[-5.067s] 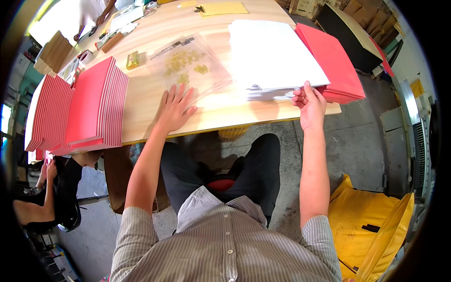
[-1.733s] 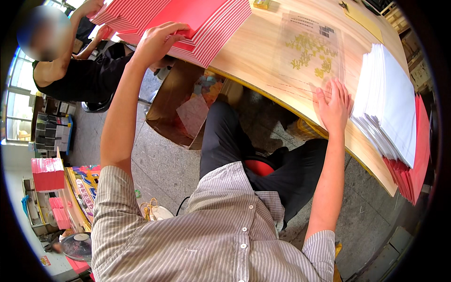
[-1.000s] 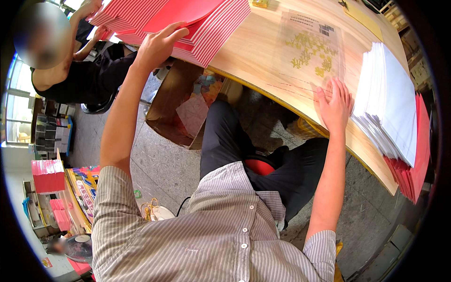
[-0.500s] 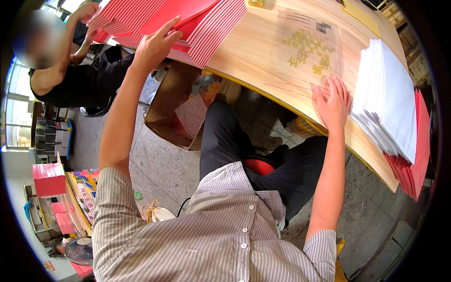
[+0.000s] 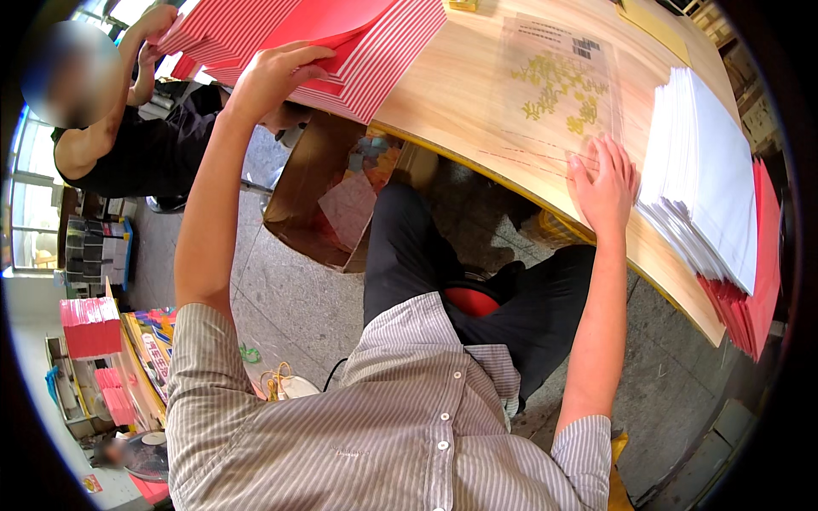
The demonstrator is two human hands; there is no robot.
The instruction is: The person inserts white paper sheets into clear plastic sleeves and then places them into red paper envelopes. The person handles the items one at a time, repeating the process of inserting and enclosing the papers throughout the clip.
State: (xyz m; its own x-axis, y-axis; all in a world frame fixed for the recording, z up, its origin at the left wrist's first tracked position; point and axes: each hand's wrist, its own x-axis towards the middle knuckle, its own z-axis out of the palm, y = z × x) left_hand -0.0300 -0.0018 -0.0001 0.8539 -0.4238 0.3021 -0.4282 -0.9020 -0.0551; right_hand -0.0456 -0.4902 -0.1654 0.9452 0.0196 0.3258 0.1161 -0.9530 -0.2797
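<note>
My left hand [image 5: 274, 81] is over the near edge of a stack of red sheets [image 5: 394, 60] with red-and-white striped edges. Its fingers and thumb close on the margin of the top red sheet [image 5: 311, 21], which bows up from the pile. My right hand [image 5: 603, 183] lies palm down on the wooden table [image 5: 452, 94], fingers stretched out. Under its fingertips is the near end of a clear plastic sheet [image 5: 532, 128] with gold-coloured characters and a dark printed block.
To the right, white sheets [image 5: 703, 170] lie fanned over red ones [image 5: 763, 255]. Below the table edge stands a cardboard box [image 5: 311, 187] with paper scraps. A person in black [image 5: 153, 145] works at the far left. A yellow strip [image 5: 656, 34] lies at the back.
My left hand has shifted slightly left and its raised forefinger has come down to the red sheet's edge. My right hand stays put. The other person's lower hand has moved up.
</note>
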